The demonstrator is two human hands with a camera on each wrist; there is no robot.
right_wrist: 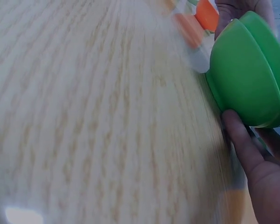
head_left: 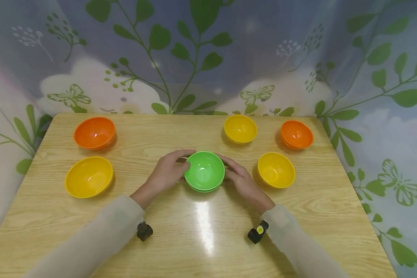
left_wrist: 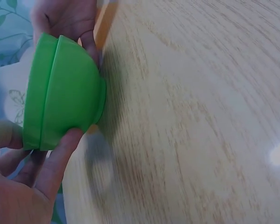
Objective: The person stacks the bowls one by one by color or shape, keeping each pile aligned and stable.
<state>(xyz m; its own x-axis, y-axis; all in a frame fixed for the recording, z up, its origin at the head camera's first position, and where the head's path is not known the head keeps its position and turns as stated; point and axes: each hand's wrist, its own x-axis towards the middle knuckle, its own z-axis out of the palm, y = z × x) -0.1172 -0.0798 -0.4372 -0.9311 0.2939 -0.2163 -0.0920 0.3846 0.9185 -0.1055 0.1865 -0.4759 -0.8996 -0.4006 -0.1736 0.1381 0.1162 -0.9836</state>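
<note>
Two nested green bowls point(head_left: 204, 170) stand at the middle of the table, the upper one sitting inside the lower, whose rim shows just beneath. My left hand point(head_left: 168, 172) grips their left side, its thumb by the upper rim and its fingers reaching round the outside. From the right, my right hand point(head_left: 241, 179) holds the opposite side with fingers curved about the wall. In the left wrist view, fingertips touch the side of the lower green bowl point(left_wrist: 74, 88) near its foot. The right wrist view shows a finger under the curve of the green bowl point(right_wrist: 242, 74).
At the left are an orange bowl point(head_left: 95, 133) and a large yellow bowl point(head_left: 89, 177). To the right stand a yellow bowl point(head_left: 240, 129), another yellow bowl point(head_left: 276, 170) and a smaller orange bowl point(head_left: 297, 134). A leaf-patterned curtain point(head_left: 201, 77) hangs behind the wooden table point(head_left: 173, 247).
</note>
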